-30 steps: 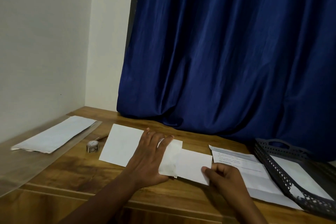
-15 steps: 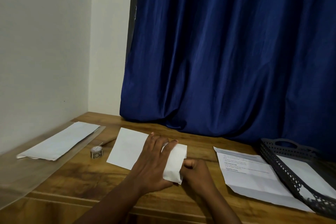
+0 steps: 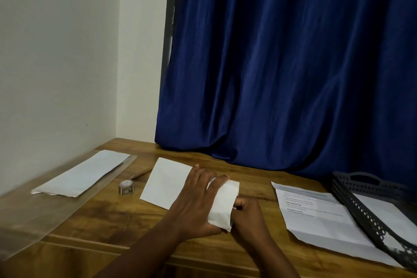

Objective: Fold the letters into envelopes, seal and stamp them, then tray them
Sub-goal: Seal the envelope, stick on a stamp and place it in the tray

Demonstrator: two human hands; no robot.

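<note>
Left hand spread flat on letter; right hand curled shut against its folded edge

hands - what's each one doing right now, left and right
Left hand: open, fingers spread, pressing flat on the folded white letter.
Right hand: curled into a loose fist against the letter's folded right edge; whether it grips the paper cannot be told.

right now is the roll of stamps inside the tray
No, the roll stands on the bare table left of the letter, while the tray sits at the far right.
</note>
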